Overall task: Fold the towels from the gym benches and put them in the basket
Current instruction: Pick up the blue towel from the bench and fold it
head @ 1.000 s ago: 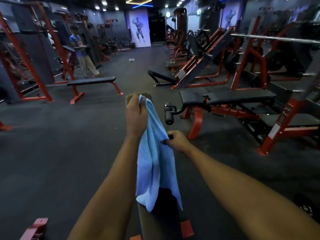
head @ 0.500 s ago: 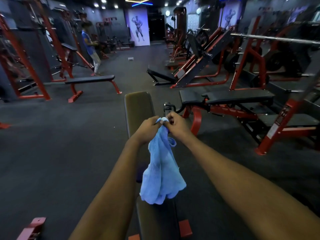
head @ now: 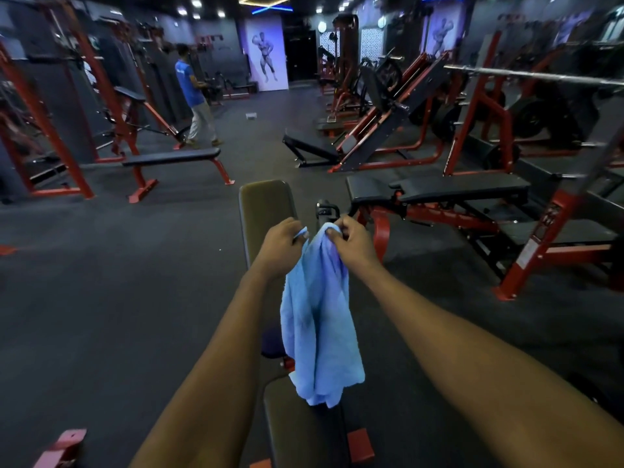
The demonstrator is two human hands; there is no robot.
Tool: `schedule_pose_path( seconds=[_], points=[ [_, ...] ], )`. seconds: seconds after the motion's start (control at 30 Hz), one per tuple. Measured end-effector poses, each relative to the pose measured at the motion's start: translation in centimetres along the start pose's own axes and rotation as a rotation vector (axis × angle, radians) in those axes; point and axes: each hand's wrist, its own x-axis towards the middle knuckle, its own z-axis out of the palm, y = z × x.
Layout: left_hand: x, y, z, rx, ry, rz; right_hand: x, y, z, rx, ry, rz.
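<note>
A light-blue terry towel [head: 319, 325] is held up in front of the body, above a dark padded adjustable bench w/ red frame parts [head: 266, 204]. Its top edge is pinched by both hands, which are set close together but not touching. The left hand [head: 282, 243] is curled, w/ a corner of the cloth clamped btwn thumb and fingers; a bit of blue is seen poking out at the fingertips. The right hand [head: 354, 243] is curled too, w/ a bunched corner clamped under the thumb. The rest of the towel is seen hanging in loose folds, its lower end just over the near pad of the bench; whether the pad is touched cannot be told.

Bkgd: a black flat bench w/ red legs [head: 172, 157] is seen at left on the dark rubber floor [head: 101, 282], w/ a person in a blue shirt [head: 190, 92] beyond it. A black bench in a red rack [head: 439, 189] is placed at right, w/ a steel barbell [head: 526, 74] across the top. A lit bodybuilder poster [head: 266, 59] is seen on the far wall.
</note>
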Motion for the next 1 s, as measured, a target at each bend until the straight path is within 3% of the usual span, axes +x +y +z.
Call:
schedule_pose_path(
  seconds=[0.13,0.2,0.3,0.47,0.53,0.6,0.67,0.7,0.8,0.87,0.93,1.0],
  points=[
    [-0.1,0.8,-0.4,-0.079,-0.248,0.031,0.1,-0.3,0.0,0.035,-0.078,-0.065],
    [-0.3,1.0,-0.1,-0.077,-0.268,-0.012,0.3,-0.3,0.1,0.051,-0.052,-0.064],
    [-0.2,0.3,0.3,0.0,-0.11,0.041,0.4,0.9,-0.3,0.029,-0.119,0.0],
    [0.6,0.7,-0.3,0.037,0.277,0.084,-2.2,3.3,-0.8,0.005,-0.544,0.191],
    [0.4,1.1,-0.3,0.061,0.4,0.03,-2.9,4.5,-0.4,-0.126,-0.52,0.216],
    [0.1,0.9,-0.2,0.175,0.492,-0.185,-2.8,5.2,-0.2,-0.232,-0.375,0.187],
    [0.1,0.3,0.2,0.321,0.388,-0.444,-2.0,4.7,-0.3,-0.251,-0.255,0.123],
    [0.1,0.0,0.3,0.328,0.258,-0.432,-1.4,3.8,-0.3,-0.228,-0.236,0.068],
    [-0.4,-0.1,1.1,0.017,-0.17,-0.09,0.2,1.1,0.0,-0.106,-0.236,-0.08],
    [-1.1,0.5,1.4,-0.031,-0.342,-0.129,0.9,0.2,0.1,-0.012,-0.25,-0.069],
    [-1.2,-0.2,1.6,0.022,-0.234,-0.089,0.8,0.2,-0.2,0.076,-0.278,-0.013],
    [-1.2,-0.9,1.4,0.09,-0.025,-0.035,0.1,1.2,-0.8,0.071,-0.383,0.062]
  ],
)
